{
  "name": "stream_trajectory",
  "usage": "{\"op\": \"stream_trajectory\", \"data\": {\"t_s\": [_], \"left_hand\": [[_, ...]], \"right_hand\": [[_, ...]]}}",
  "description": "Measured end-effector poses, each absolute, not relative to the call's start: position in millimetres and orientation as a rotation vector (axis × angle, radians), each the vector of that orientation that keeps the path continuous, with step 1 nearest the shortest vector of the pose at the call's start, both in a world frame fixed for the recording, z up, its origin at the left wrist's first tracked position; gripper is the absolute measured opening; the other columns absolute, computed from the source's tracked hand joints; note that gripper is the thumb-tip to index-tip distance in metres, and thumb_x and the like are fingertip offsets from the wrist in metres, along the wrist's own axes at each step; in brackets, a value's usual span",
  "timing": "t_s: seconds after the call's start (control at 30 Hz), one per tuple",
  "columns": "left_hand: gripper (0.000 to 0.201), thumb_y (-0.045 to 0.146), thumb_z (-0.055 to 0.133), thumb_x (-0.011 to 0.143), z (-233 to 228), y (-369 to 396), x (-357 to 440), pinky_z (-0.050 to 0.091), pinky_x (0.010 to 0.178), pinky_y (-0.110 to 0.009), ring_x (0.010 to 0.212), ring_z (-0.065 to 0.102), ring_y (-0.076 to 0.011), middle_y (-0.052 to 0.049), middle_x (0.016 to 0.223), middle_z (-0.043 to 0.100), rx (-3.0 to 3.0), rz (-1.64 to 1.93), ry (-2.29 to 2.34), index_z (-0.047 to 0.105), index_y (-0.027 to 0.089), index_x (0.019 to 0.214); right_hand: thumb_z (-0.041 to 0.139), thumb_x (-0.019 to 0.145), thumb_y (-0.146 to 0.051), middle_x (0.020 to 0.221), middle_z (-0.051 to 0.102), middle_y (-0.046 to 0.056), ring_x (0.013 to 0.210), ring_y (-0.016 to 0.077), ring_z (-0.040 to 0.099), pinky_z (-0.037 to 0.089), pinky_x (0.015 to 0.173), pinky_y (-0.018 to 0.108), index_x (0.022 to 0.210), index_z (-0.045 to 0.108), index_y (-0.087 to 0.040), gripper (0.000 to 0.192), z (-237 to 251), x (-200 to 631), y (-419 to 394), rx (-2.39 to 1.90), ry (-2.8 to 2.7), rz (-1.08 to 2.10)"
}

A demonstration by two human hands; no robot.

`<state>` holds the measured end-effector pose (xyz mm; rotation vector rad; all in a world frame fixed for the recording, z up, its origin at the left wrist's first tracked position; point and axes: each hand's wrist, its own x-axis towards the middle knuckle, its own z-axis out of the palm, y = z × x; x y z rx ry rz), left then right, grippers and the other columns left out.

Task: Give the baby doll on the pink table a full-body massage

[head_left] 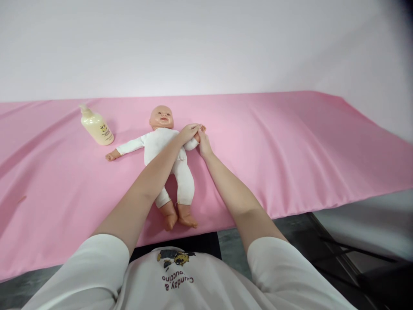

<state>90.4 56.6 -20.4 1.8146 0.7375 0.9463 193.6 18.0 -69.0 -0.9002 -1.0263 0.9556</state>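
A baby doll (166, 146) in a white bodysuit lies on its back on the pink cloth, head towards the wall, bare feet towards me. My left hand (189, 131) reaches across the doll's chest and lies over the arm on the right side. My right hand (203, 144) comes from the right and holds that same doll arm; both hands meet around it, hiding most of it. The doll's other arm stretches out to the left, untouched.
A cream lotion bottle (96, 127) with a pump top stands left of the doll's head. The pink cloth (290, 146) covers a long table against a white wall. Dark floor and a black frame (348, 254) lie at the lower right.
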Motion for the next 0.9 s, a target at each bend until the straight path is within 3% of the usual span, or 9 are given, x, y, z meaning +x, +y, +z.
{"op": "stream_trajectory", "data": {"t_s": [0.13, 0.27, 0.5, 0.7, 0.9], "left_hand": [[0.033, 0.038, 0.048, 0.099, -23, 60, 93, 0.055, 0.092, -0.035, 0.092, 0.069, -0.0201, -0.009, 0.089, 0.073, 1.71, 1.014, 0.758, 0.066, 0.017, 0.08], [0.034, 0.042, 0.051, 0.098, -26, 64, 94, 0.055, 0.095, -0.036, 0.095, 0.07, -0.02, -0.01, 0.095, 0.075, 1.68, 1.036, 0.754, 0.069, 0.015, 0.089], [0.025, 0.037, 0.059, 0.096, -27, 68, 94, 0.053, 0.091, -0.033, 0.087, 0.067, -0.017, -0.006, 0.088, 0.07, 1.639, 1.031, 0.768, 0.064, 0.015, 0.084], [0.025, 0.036, 0.052, 0.102, -24, 67, 93, 0.058, 0.087, -0.034, 0.085, 0.066, -0.0169, -0.006, 0.088, 0.069, 1.503, 1.106, 0.832, 0.057, 0.019, 0.085], [0.018, 0.021, 0.045, 0.104, -19, 67, 89, 0.055, 0.092, -0.03, 0.093, 0.069, -0.0151, -0.009, 0.1, 0.071, 1.51, 1.128, 0.778, 0.059, 0.018, 0.092]], "right_hand": [[0.059, 0.08, -0.085, 0.093, 0.079, 0.006, 0.097, 0.0208, 0.076, 0.059, 0.089, 0.033, 0.103, 0.076, -0.019, 0.072, -68, 194, 14, -0.971, -1.082, 0.975], [0.042, 0.086, -0.088, 0.077, 0.076, 0.006, 0.084, 0.0197, 0.075, 0.058, 0.079, 0.031, 0.091, 0.077, -0.018, 0.078, -64, 196, 7, -1.075, -1.156, 0.877], [0.027, 0.087, -0.091, 0.056, 0.063, 0.002, 0.058, 0.0156, 0.063, 0.05, 0.061, 0.028, 0.072, 0.071, -0.019, 0.086, -65, 199, 7, -1.235, -1.221, 0.737], [0.038, 0.085, -0.091, 0.045, 0.046, -0.003, 0.047, 0.0114, 0.043, 0.036, 0.051, 0.027, 0.051, 0.048, -0.022, 0.077, -62, 199, 5, -1.159, -1.25, 0.678], [0.054, 0.082, -0.086, 0.046, 0.043, -0.006, 0.046, 0.0095, 0.039, 0.03, 0.049, 0.027, 0.053, 0.046, -0.022, 0.07, -59, 195, 2, -1.052, -1.291, 0.759]]}}
